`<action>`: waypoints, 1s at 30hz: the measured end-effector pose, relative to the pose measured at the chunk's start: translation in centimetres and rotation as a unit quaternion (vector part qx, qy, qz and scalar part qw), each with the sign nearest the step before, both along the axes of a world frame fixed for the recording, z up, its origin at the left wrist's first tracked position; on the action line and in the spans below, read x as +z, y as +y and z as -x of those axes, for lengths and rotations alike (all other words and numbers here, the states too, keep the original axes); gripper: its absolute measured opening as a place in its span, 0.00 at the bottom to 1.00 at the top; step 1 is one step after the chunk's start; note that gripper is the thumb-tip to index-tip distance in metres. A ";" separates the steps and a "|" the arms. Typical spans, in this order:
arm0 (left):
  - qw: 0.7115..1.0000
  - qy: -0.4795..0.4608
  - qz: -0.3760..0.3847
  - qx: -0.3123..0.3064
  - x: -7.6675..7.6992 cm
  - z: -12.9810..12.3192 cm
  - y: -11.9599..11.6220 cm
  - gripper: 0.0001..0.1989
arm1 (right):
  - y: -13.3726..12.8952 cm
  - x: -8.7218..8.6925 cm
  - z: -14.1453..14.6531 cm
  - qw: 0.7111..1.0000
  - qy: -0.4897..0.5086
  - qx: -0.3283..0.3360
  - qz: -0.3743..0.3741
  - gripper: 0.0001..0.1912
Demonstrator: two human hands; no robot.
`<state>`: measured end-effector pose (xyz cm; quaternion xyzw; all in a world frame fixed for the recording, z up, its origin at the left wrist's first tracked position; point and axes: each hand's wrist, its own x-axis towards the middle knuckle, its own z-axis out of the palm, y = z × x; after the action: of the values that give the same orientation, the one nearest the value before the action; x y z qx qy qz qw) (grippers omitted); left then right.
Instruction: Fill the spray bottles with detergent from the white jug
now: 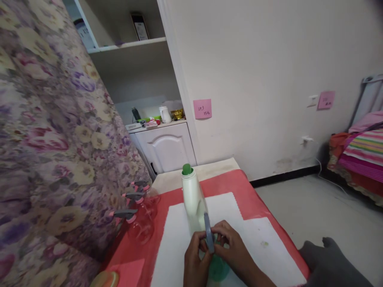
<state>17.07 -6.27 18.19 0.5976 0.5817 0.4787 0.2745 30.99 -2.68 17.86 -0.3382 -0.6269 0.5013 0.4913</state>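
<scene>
In front of me, both my hands meet around the grey spray head of a small green see-through spray bottle. The fingers of my left hand pinch it from the left. From the right, the thumb and fingers of my right hand close on it too. My fingers cover the neck, so how the head sits there is hidden. Just behind stands a tall pale green jug, upright, with a darker green piece in its mouth.
Clear pink spray bottles with grey triggers stand along the table's left side. White paper lies over a red cloth. A round yellowish object is at the lower left. A flowered curtain hangs close by; a grey shape is lower right.
</scene>
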 end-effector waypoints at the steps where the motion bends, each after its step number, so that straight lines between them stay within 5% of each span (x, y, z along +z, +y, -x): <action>1: 1.000 0.003 0.005 0.007 0.0 0.0 0.0 0.08 | 0.0 0.1 0.1 1.000 -0.011 -0.004 -0.003 0.14; 8: 1.000 0.018 0.004 -0.015 0.6 1.3 -0.6 0.11 | 0.1 0.3 0.2 0.999 -0.042 -0.013 -0.026 0.14; 17: 0.989 -0.109 0.082 -0.063 3.4 1.0 0.8 0.17 | 0.4 -0.1 0.1 0.996 -0.068 -0.017 -0.048 0.11; 24: 0.971 -0.160 0.139 -0.107 2.9 2.0 2.7 0.17 | 0.6 0.1 0.1 0.997 -0.065 -0.022 -0.034 0.12; 30: 0.976 -0.157 0.126 -0.080 2.3 1.6 3.1 0.20 | 0.7 -0.1 0.3 0.996 -0.069 -0.039 -0.043 0.11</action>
<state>15.49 -3.14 20.46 0.5204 0.5375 0.4653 0.4731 30.70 -2.01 17.79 -0.3752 -0.6666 0.4294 0.4801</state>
